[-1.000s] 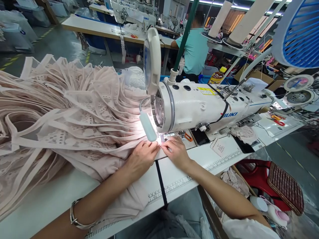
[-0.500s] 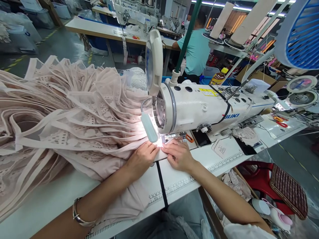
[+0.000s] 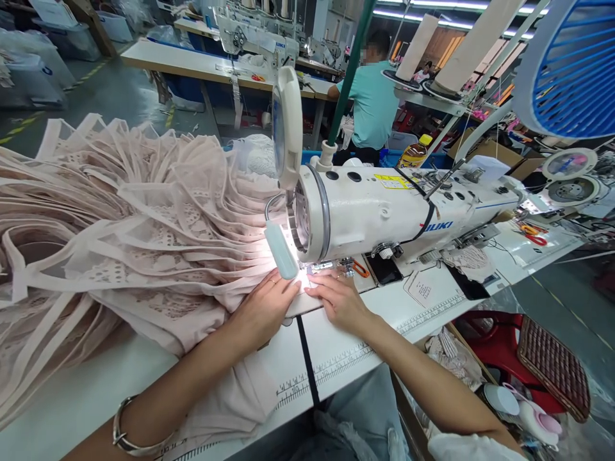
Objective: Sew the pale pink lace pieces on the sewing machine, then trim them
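Pale pink lace garments (image 3: 158, 211) lie in a thick, layered pile to the left of a white sewing machine (image 3: 365, 208). At its needle end, under a bright light, my left hand (image 3: 266, 307) is closed on the edge of the pink fabric, fingertips pressed down close to the presser foot. My right hand (image 3: 342, 301) grips the cloth just across from it, thumb tucked under and fingers bent. The fingertips of both hands nearly meet. A pale lamp cover (image 3: 281, 250) hides part of the needle area. Some pink fabric hangs below my left forearm.
A phone (image 3: 384, 269) and orange-handled scissors (image 3: 360, 269) lie beside the machine bed. A blue fan (image 3: 567, 70) stands at upper right. Ruler tape (image 3: 336, 362) runs along the table's front edge. A co-worker in a teal shirt (image 3: 373, 105) sits beyond the machine.
The whole view has shifted slightly left. My left hand has slid a little left and flattened over the cloth. My right hand stays beside the presser foot.
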A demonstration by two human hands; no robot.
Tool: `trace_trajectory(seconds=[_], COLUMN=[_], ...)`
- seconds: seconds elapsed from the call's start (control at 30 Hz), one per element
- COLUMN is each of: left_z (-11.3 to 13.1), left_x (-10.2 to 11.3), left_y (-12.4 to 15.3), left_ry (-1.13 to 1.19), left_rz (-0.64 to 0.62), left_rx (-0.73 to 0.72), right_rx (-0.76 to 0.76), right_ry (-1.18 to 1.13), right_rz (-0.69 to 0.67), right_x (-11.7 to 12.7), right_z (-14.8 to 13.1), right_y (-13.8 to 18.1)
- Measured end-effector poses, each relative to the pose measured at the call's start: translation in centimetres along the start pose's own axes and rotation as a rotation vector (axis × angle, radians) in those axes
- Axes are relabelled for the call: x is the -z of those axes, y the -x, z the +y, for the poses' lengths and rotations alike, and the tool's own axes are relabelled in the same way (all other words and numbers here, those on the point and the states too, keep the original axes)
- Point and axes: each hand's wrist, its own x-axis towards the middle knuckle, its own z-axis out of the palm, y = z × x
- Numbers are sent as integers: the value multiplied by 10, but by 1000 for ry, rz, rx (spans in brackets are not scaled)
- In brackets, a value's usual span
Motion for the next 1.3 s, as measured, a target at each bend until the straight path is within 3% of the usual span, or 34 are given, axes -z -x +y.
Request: trace_trajectory(seconds=[0.27, 0.47, 0.83, 0.97, 1.13, 1.3], left_z=[-1, -5, -9, -8, -7, -8], left_x=[-2, -8, -5, 5, 13, 14], left_y=[0, 1, -10, -20, -29, -32], left_ry=[-30, -26, 95, 199, 418, 414], left_rz=[-8, -82, -103, -107, -80, -143], left_rx=[22, 62, 163, 239, 448, 524], right_rx=[-5, -18, -94, -100, -72, -84], right_ry=[47, 70, 87, 105, 155, 184], right_rz=[-17, -96, -251, -308, -339, -332], right_x=[-1, -5, -1, -1, 0, 0], right_z=[0, 4, 9, 10, 8, 6], right_y=[0, -4, -11, -12, -15, -17])
